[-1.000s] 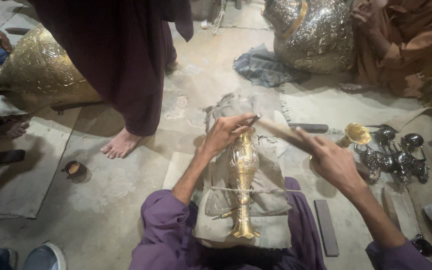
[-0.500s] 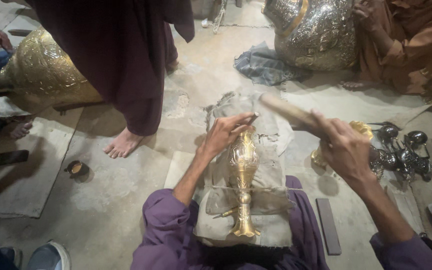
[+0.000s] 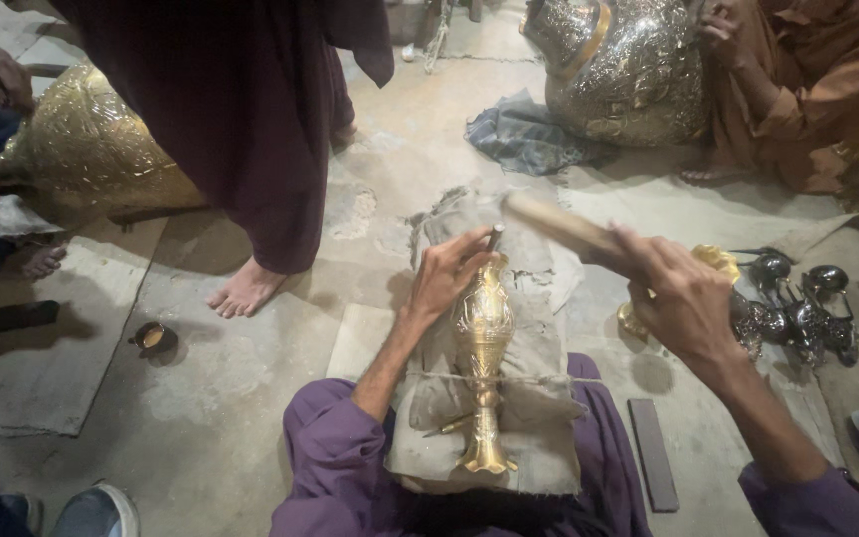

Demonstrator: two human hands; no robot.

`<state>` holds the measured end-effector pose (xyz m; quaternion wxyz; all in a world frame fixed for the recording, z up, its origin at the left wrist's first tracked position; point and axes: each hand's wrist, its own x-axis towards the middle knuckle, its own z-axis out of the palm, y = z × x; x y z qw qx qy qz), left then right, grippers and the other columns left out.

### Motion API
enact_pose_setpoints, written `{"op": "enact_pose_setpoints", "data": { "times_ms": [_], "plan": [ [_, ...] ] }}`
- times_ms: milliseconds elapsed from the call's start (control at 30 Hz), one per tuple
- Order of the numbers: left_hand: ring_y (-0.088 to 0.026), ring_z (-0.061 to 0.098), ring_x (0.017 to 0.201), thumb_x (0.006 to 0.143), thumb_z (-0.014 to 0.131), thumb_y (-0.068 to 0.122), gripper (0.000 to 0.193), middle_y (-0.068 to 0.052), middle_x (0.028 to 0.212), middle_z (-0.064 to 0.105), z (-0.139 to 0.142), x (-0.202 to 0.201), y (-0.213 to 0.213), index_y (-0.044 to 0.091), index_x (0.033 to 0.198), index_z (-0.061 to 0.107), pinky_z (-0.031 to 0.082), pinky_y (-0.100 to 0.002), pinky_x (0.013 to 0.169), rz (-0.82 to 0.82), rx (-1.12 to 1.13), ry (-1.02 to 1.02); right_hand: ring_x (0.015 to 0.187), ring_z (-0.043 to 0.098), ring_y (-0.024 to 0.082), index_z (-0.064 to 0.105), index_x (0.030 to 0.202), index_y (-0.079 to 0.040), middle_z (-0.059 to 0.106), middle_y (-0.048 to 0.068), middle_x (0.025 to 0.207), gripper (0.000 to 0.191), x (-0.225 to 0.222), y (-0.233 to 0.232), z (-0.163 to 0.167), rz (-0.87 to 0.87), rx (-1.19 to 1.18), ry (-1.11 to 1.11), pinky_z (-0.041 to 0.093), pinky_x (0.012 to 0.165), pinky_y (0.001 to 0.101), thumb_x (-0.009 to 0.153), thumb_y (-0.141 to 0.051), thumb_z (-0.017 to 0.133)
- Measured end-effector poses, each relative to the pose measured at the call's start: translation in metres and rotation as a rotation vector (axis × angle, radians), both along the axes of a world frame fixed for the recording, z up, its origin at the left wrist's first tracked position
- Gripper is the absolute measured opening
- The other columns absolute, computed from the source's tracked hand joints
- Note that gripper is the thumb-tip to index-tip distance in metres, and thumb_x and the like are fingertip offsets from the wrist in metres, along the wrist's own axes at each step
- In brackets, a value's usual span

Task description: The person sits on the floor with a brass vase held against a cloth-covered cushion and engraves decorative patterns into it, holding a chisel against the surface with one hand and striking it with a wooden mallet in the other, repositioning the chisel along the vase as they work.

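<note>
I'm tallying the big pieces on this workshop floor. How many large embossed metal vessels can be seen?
2 for certain: a golden vessel at far left beside a standing person, and a silvery vessel at top right held by a seated person. Brass shapes at the right edge may be more, but are cut off.

Brass vase (image 3: 483, 358), chisel (image 3: 494, 237) and wooden mallet (image 3: 561, 227) at a padded work block (image 3: 539, 398)

1 golden, embossed vase is laid lengthwise on a cloth-wrapped block, its flared foot toward the wearer and its neck away, and is tied down by a thin cord across the stem. 1 slim metal chisel is held nearly upright at the vase's upper end. 1 pale wooden mallet is raised above and to the right of it, tilted and blurred.
</note>
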<state>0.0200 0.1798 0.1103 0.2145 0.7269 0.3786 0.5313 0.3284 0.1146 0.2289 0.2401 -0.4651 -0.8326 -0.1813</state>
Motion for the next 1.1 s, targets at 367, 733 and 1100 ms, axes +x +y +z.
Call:
{"op": "enact_pose_setpoints", "data": {
  "times_ms": [367,733,1100],
  "plan": [
    [-0.023,0.079,0.095,0.099,0.070,0.026,0.041,-0.014,0.106,0.078,0.005,0.001,-0.003,0.014,0.137,0.062,0.064,-0.035,0.075,-0.005,0.012,0.000,0.075,0.069,0.017,0.051,0.155,-0.035,0.075,0.006,0.100,0.063,0.005,0.006,-0.003,-0.130,-0.098,-0.198,0.057,0.053,0.0288,0.100,-0.008,0.065],
    [-0.021,0.079,0.092,0.100,0.067,0.030,0.041,-0.011,0.107,0.080,-0.003,0.001,0.003,0.017,0.138,0.063,0.065,-0.035,0.073,-0.014,0.019,0.019,0.082,0.067,0.020,0.048,0.158,-0.025,0.069,0.006,0.111,0.073,-0.003,-0.005,-0.006,-0.093,-0.127,0.085,0.060,0.062,0.0351,0.090,-0.005,0.065],
    [-0.020,0.077,0.098,0.097,0.072,0.014,0.038,-0.011,0.109,0.077,-0.015,-0.019,-0.010,0.014,0.134,0.062,0.067,-0.034,0.081,0.152,-0.040,-0.340,0.076,0.068,0.016,0.057,0.131,-0.009,0.069,0.008,0.095,0.054,0.010,-0.032,-0.052,0.112,-0.562,0.755,0.060,0.067,0.0329,0.078,0.002,0.061]
  ]
}}
